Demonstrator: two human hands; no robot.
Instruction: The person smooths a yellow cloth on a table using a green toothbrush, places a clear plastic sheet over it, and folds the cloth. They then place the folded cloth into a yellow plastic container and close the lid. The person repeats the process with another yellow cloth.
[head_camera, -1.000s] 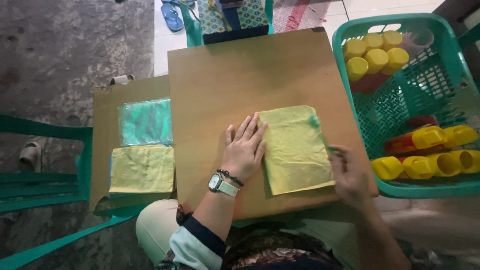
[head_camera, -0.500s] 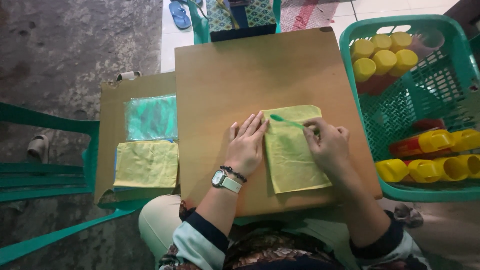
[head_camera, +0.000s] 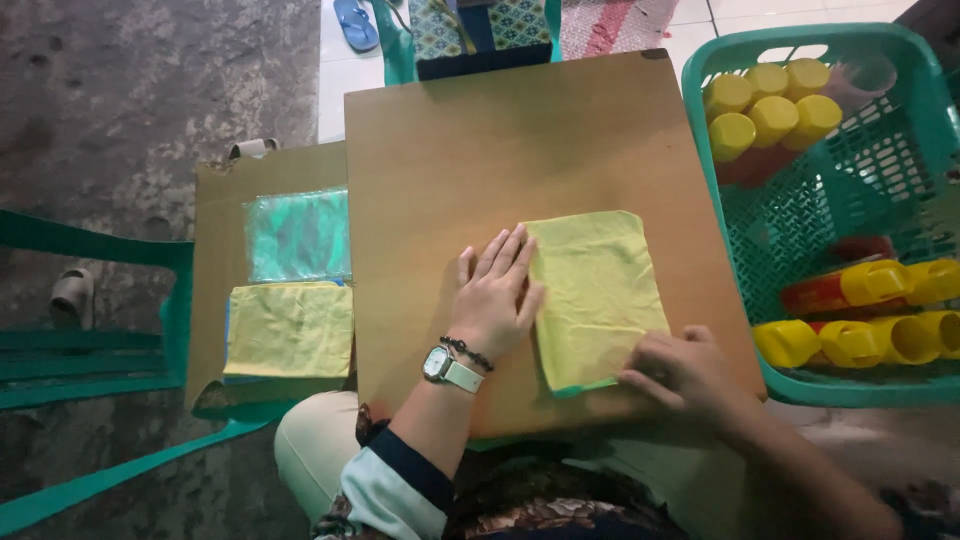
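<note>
Left hand (head_camera: 495, 295) lies flat, palm down, fingers together pointing to 1 o'clock. Right hand (head_camera: 680, 375) is curled, fingertips pinched, pointing toward 10 o'clock.

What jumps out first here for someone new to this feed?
The yellow cloth, folded on the brown board at centre, with the left hand pressed flat on its left edge and the right hand at its near corner. At right, a green basket holds yellow-capped bottles. At left lies a stack of yellow cloths.
</note>
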